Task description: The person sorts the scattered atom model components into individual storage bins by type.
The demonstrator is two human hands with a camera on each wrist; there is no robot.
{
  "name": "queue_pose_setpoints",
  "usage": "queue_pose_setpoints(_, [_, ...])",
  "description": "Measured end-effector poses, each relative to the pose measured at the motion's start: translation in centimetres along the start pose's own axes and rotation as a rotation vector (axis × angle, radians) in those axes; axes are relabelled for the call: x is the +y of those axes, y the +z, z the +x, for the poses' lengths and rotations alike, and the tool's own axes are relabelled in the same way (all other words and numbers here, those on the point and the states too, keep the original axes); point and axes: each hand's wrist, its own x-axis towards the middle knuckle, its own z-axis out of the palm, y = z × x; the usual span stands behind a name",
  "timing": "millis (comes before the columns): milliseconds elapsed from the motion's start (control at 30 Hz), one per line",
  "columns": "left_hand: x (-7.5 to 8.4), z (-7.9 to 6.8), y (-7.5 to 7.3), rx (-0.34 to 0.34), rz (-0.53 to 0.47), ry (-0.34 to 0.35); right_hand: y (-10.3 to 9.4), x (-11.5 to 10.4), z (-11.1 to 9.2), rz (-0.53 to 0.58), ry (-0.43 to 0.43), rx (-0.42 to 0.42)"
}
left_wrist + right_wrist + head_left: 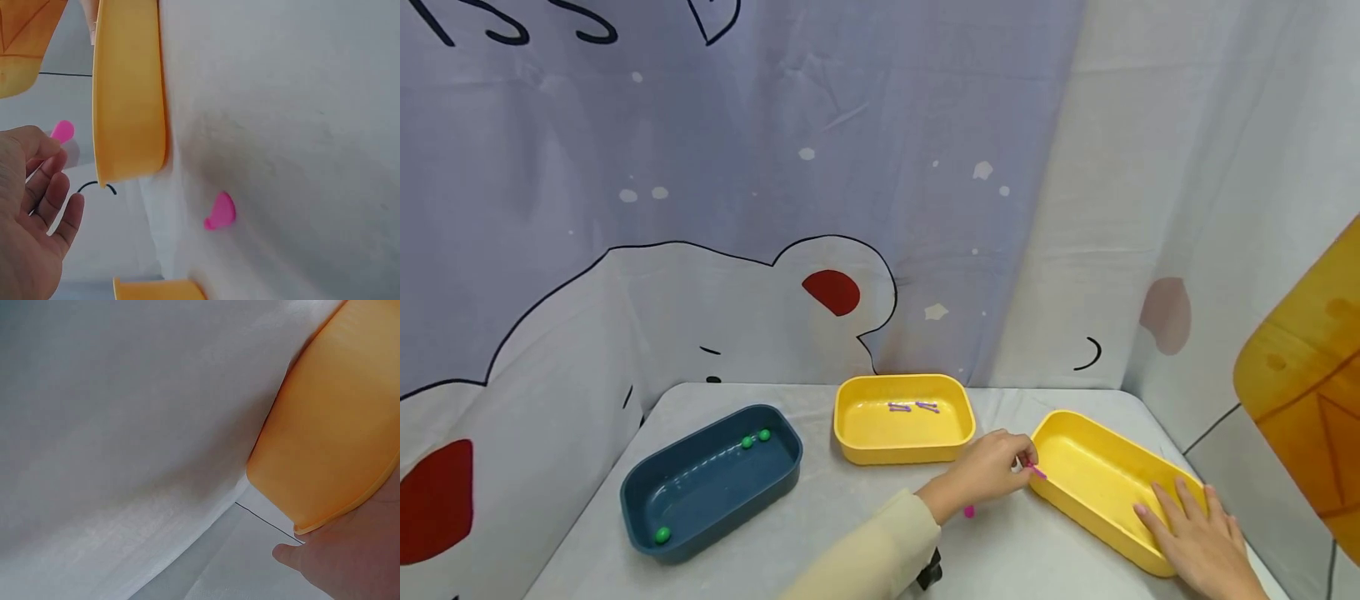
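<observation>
My left hand [988, 471] pinches a small bright pink piece [63, 130] with a rounded end, just beside the left rim of the right-hand yellow tray [1086, 467]. Its exact kind is hidden by the fingers; in the head view the piece looks like a thin stick. A second pink piece [222, 211], wide with a small knob, lies on the white cloth below that hand. My right hand [1206, 537] rests over the near right rim of the same tray, fingers extended towards the inside.
Behind the left hand stands another yellow tray [905, 454] holding several small purple sticks [898, 407]. At left is a dark blue tray [711, 483] with green balls [662, 535]. A small black object [930, 572] sits partly behind the left sleeve. Printed curtains border the table.
</observation>
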Motion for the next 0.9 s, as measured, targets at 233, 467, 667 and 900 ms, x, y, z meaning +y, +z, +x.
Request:
queue_pose_setpoints(233, [1.1, 1.7, 1.3, 0.021, -0.077, -0.07, -0.1, 0.4, -0.1, -0.007, 0.005, 0.001])
queue_pose_setpoints(467, [1.7, 3.3, 2.3, 0.042, -0.098, -0.094, 0.0, 0.4, -0.3, -0.01, 0.017, 0.007])
queue_pose_setpoints(667, [1.8, 4.5, 2.8, 0.024, -0.127, -0.133, 0.0, 0.3, -0.3, -0.016, 0.012, 0.018])
queue_pose_setpoints(900, [1.2, 5.7, 3.2, 0.029, -0.23, -0.175, -0.1, 0.0, -0.2, -0.017, -0.005, 0.035])
